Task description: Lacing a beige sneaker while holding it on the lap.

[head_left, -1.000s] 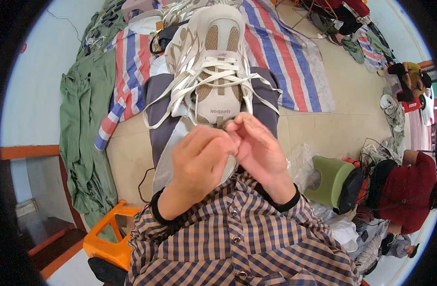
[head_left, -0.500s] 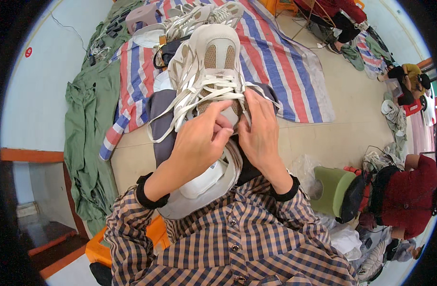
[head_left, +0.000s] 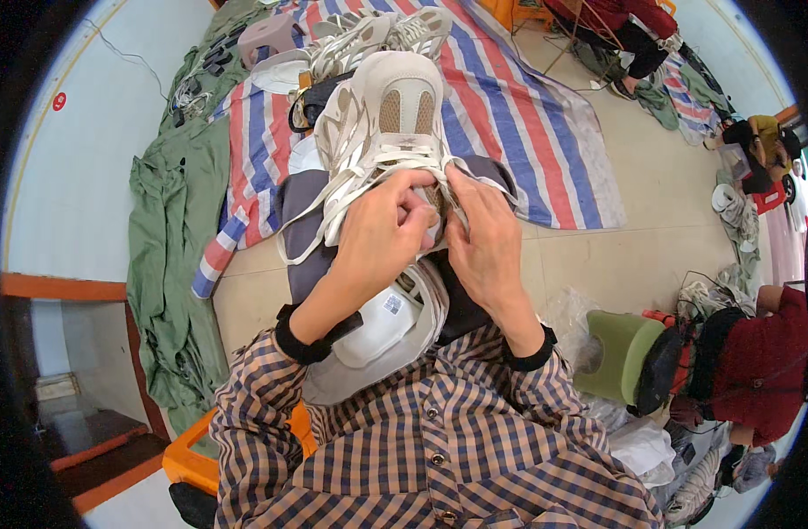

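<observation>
A beige and white sneaker point(head_left: 419, 87) with tan mesh on its toe rests over my lap, toe pointing away from me. Flat cream laces point(head_left: 362, 182) cross its front, and a long loop hangs down on the left side. Over the lower lacing, my left hand point(head_left: 382, 231) has its fingers curled and pinched at a lace. My right hand point(head_left: 485, 234) presses its thumb and fingers together on the lacing at the right edge of the tongue. The two hands nearly meet, and their fingers hide part of the laces.
A white padded piece point(head_left: 379, 331) with a grey rim lies against my lap. Beyond are several sneakers point(head_left: 355, 44) on a striped sheet point(head_left: 545, 132). Green cloth point(head_left: 176, 256) runs along the left; a green stool point(head_left: 617, 353) stands right. Other people point(head_left: 761, 370) sit at the right.
My left hand has come slightly right and forward, its fingers now deeper in the lacing. My right hand has barely moved. The view has shifted a little.
</observation>
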Tool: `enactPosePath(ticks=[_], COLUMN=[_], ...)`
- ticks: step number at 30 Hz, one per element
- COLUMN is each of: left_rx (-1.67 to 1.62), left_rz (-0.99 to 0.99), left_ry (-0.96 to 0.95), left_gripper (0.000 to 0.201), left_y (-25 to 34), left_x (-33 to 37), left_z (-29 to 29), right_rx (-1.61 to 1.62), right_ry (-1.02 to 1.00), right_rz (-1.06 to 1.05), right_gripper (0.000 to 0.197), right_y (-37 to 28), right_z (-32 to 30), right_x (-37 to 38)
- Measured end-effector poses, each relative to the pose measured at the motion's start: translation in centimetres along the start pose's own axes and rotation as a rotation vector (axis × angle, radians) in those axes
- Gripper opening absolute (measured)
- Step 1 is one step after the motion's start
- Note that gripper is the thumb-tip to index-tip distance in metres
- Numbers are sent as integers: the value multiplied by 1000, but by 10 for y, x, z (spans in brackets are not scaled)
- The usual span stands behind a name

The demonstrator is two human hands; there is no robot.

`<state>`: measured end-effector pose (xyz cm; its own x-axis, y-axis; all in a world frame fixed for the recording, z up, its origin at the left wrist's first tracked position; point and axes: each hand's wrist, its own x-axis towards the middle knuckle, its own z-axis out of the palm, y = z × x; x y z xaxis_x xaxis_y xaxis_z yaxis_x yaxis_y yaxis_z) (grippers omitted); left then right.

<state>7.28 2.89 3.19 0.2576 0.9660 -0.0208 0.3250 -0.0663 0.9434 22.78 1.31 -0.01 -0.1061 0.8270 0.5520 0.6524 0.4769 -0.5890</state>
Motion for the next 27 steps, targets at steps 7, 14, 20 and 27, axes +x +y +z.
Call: enactPosePath(ticks=[7,14,20,27], left_rx=[345,602,461,258], left_rz=[135,285,282,363], left_ry=[256,303,-587,-170], left_gripper=[16,11,14,9], left_y=[-14,-7,18,42], left_x=[7,2,-85,-91], left_z=[20,21,12,-35], right_rx=[10,40,119,206], right_ry=[-50,-8,-24,-22], right_rz=[1,66,91,213], right_gripper=[52,48,52,37], right_y=[-2,1,5,-4], right_z=[-4,1,-1,-20], right_x=[-2,-8,-11,-32])
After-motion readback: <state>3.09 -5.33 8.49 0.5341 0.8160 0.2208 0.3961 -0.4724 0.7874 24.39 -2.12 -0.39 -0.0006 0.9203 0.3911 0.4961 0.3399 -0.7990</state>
